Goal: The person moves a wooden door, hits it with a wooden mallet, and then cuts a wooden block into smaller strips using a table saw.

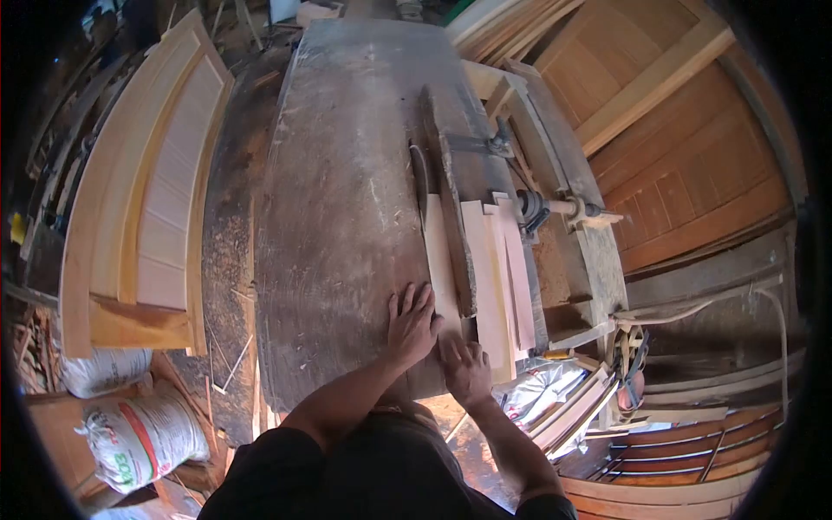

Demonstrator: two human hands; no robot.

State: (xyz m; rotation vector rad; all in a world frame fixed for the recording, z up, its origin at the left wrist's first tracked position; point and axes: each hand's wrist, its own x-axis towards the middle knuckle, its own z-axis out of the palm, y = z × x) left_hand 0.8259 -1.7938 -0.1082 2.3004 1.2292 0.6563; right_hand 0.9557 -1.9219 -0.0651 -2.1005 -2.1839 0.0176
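Note:
A large worn wooden table saw top (338, 173) fills the middle. A long upright fence board (448, 199) runs along it, and part of a curved blade (419, 165) shows just left of the fence. A narrow pale wood strip (440, 260) lies against the fence's left side, its far end near the blade. My left hand (412, 325) rests on the top with fingers spread, fingertips beside the strip. My right hand (466, 373) is closed around the strip's near end. Several pale boards (494, 277) lie right of the fence.
Clamps (530, 208) hold the fence side at the right. A panelled door (139, 199) leans at the left, with white sacks (143, 438) below. More door panels (693, 191) stand at the right. Stacked boards (572, 407) and plastic lie at the lower right.

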